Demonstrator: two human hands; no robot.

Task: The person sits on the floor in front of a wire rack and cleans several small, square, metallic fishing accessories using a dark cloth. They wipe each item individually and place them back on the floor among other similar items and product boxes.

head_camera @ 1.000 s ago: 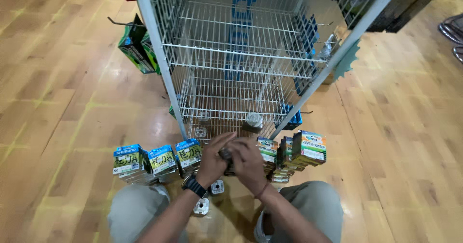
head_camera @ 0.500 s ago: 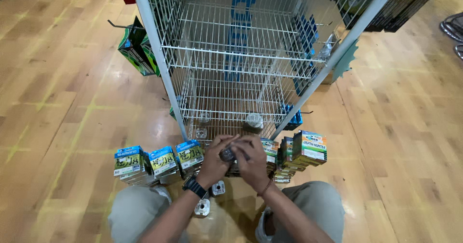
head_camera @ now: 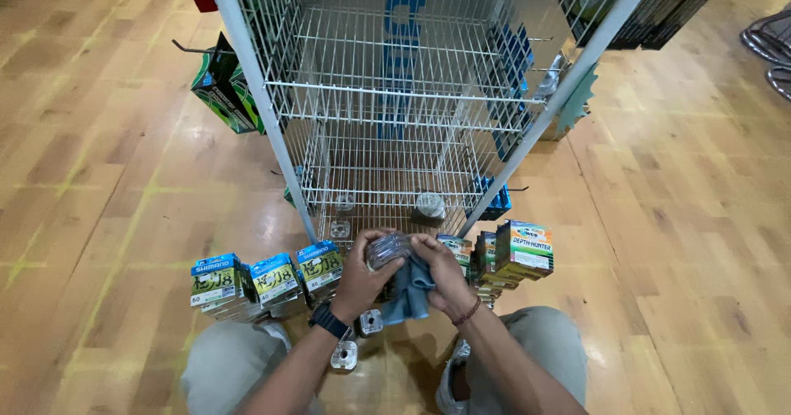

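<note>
My left hand (head_camera: 359, 276) grips a small clear plastic spool case (head_camera: 387, 248), held up in front of the wire rack. A grey-blue cloth (head_camera: 409, 290) hangs from my right hand (head_camera: 445, 273), which presses it against the case's right side. A dark watch sits on my left wrist and a thin red band on my right. Both hands hover low over the wooden floor, between my knees.
A white wire display rack (head_camera: 395, 93) stands ahead, with a round spool (head_camera: 428, 207) on its bottom shelf. Blue-and-green boxes (head_camera: 268, 279) line the floor at left, stacked boxes (head_camera: 511, 250) at right. Small clear cases (head_camera: 344, 353) lie near my knees. Green packs (head_camera: 222, 93) hang at left.
My hands stay together at the same spot. The cloth now hangs more visibly under the case and the case has turned slightly in my left hand.
</note>
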